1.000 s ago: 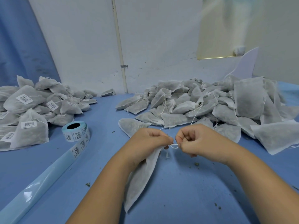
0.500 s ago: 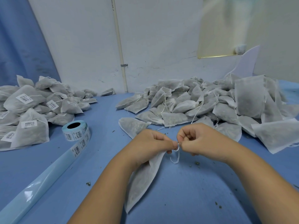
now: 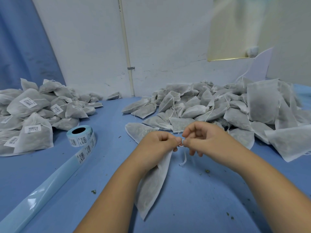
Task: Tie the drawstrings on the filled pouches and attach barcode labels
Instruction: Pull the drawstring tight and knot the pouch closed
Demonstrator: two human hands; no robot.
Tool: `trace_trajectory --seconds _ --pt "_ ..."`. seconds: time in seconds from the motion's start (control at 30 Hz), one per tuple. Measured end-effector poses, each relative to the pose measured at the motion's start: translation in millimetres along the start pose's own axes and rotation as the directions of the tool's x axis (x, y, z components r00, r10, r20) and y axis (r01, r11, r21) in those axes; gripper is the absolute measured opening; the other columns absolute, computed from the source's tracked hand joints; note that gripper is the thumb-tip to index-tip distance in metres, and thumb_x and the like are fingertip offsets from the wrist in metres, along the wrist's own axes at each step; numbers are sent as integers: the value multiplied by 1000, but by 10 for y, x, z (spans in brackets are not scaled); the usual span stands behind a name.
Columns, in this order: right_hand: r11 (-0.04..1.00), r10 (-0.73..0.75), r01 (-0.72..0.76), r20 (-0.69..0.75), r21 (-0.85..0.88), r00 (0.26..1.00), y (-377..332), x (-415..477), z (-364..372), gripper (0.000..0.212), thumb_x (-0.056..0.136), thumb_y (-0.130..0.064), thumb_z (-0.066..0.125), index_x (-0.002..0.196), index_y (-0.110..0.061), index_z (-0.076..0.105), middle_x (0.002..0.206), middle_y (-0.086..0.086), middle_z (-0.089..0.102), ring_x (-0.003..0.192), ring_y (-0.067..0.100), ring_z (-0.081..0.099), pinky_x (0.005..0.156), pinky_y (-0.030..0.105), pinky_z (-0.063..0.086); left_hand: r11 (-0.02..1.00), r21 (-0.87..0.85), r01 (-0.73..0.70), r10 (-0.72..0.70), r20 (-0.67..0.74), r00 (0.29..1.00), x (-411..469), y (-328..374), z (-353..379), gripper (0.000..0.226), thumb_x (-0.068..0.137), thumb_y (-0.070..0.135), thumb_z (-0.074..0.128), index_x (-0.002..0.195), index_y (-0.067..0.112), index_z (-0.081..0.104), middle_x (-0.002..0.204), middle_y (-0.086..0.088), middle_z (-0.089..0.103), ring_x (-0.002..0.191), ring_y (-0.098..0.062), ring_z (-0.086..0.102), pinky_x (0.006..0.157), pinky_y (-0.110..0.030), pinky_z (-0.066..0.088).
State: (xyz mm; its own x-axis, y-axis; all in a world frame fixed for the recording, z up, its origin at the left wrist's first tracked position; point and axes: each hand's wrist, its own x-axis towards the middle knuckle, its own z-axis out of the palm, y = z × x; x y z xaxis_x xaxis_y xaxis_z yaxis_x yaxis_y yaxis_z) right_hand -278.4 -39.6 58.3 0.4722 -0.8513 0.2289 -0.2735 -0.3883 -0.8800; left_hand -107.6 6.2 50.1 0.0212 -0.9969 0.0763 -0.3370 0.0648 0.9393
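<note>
A filled white pouch hangs from my left hand, which grips its gathered neck above the blue table. My right hand is close beside the left and pinches the white drawstring at a small loop between the two hands. The string's loose ends dangle below the fingers. A roll of barcode labels stands left of my hands, its backing strip trailing toward the near left edge.
A heap of unlabelled pouches fills the back right of the table. A heap of labelled pouches lies at the left. Small green crumbs dot the table. A white wall with a pipe stands behind.
The string was taut between my hands; now a small loop sits at my fingertips and the ends hang lower. My right hand's fingers have loosened a little.
</note>
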Motion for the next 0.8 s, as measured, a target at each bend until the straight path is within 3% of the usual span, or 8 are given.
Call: trace_trajectory --seconds 0.13,0.23,0.33,0.43,0.6,0.8 --pt "1000 2 -2 -26 21 1000 17 13 29 12 82 -11 69 90 -14 63 71 1 70 60 8 63 51 18 45 1000 -9 -9 9 -15 1000 7 -9 10 32 92 34 67 60 33 69 68 14 65 60 -2 54 68 -31 39" --pt "1000 -14 14 -53 5 999 33 22 34 12 82 -5 68 86 -16 64 73 7 71 59 9 61 53 19 44 1000 -2 -9 9 -16 1000 7 -14 19 32 91 35 67 59 33 69 68 16 66 58 4 56 64 -19 41" --pt "993 -66 56 -92 -106 994 56 22 42 18 80 -3 66 81 -22 65 67 -5 68 58 7 57 58 23 46 1000 24 -16 16 -16 1000 7 -17 43 31 91 36 66 60 31 68 70 16 67 60 6 57 58 -11 42" --pt "969 -129 101 -114 -224 985 66 14 70 22 78 -5 66 76 -26 69 62 -16 63 54 -1 51 54 16 44 998 57 -29 31 -33 999 12 -23 70 30 92 32 66 63 28 66 68 15 66 62 7 56 55 -5 38" --pt "949 -121 85 -100 -305 988 71 18 81 20 79 -10 66 72 -28 70 57 -25 59 49 -2 50 50 13 41 996 76 -50 54 -48 997 14 -17 79 28 93 29 65 66 26 65 63 15 63 52 9 50 47 -5 34" --pt "951 -14 -1 -45 -309 999 96 34 61 15 81 -16 65 72 -26 70 53 -20 59 49 0 49 50 18 43 988 141 -55 64 -62 996 25 -42 87 26 91 30 68 67 22 65 57 16 58 44 2 41 41 -9 31"
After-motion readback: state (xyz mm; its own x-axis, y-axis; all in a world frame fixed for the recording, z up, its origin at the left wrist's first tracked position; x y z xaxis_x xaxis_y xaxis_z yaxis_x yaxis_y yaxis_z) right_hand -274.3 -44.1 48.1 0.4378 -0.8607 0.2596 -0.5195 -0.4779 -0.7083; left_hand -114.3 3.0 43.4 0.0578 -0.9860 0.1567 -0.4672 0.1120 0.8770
